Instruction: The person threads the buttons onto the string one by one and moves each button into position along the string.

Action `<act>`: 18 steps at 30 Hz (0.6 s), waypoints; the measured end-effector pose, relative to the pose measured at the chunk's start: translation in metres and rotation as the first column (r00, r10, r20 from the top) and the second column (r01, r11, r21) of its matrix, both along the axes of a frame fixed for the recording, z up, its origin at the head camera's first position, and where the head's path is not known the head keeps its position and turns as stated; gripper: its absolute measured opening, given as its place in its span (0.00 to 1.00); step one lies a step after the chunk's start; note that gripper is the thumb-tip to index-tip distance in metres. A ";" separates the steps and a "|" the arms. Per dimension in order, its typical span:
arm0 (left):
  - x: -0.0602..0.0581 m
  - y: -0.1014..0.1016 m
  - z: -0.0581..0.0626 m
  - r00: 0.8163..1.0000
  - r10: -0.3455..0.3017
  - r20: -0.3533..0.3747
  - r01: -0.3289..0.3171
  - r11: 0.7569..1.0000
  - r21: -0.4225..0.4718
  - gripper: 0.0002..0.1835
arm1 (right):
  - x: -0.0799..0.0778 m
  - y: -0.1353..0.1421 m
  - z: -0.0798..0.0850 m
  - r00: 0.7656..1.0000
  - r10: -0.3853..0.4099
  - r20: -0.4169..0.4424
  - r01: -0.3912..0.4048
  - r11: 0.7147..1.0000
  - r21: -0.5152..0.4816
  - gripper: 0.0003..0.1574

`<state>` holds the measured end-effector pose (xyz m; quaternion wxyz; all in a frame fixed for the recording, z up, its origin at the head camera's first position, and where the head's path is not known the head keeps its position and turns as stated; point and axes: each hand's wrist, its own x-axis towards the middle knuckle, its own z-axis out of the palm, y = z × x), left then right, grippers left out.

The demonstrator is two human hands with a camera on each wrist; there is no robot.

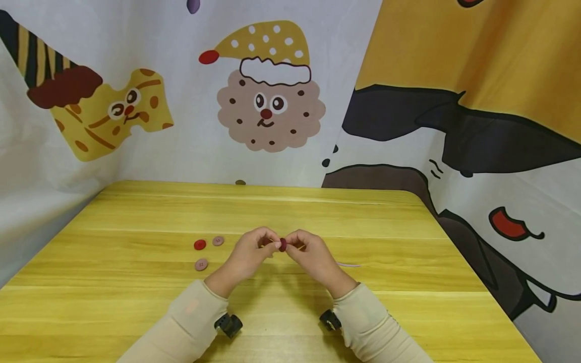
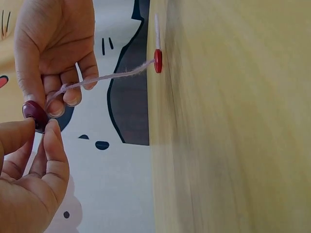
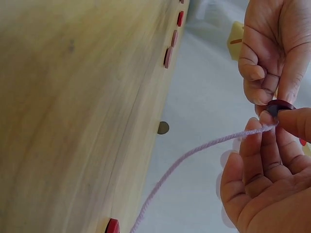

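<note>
On a wood-grain bench (image 1: 281,322), a red button (image 1: 199,244) and pink buttons (image 1: 218,240) are lying nearer the left edge; a lilac string's (image 1: 349,264) tail is trailing nearer the right.

1 dark red button (image 1: 283,245) stands upright between the fingertips of the left hand (image 1: 252,251) and right hand (image 1: 313,253), with lilac yarn (image 2: 114,76) running from it to, seemingly through, 1 bright red button (image 2: 158,61).
</note>
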<state>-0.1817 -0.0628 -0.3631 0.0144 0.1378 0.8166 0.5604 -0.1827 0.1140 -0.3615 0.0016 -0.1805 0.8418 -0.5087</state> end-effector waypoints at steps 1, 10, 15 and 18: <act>-0.001 0.000 0.000 1.000 0.005 0.004 -0.005 1.000 0.007 0.02 | 0.000 0.000 0.000 1.000 0.004 -0.008 -0.004 1.000 0.001 0.05; -0.003 -0.004 -0.002 0.999 0.033 0.029 -0.034 0.999 0.038 0.03 | 0.001 -0.003 0.001 1.000 0.030 -0.002 -0.030 0.999 0.034 0.09; -0.004 -0.005 -0.002 0.999 0.029 0.030 -0.031 0.999 0.036 0.03 | 0.002 -0.003 0.002 0.999 0.041 0.029 -0.042 0.999 0.031 0.11; -0.003 -0.005 -0.002 0.999 0.028 0.033 -0.029 0.999 0.033 0.03 | 0.001 -0.003 0.001 0.998 0.046 0.031 -0.047 0.998 0.029 0.11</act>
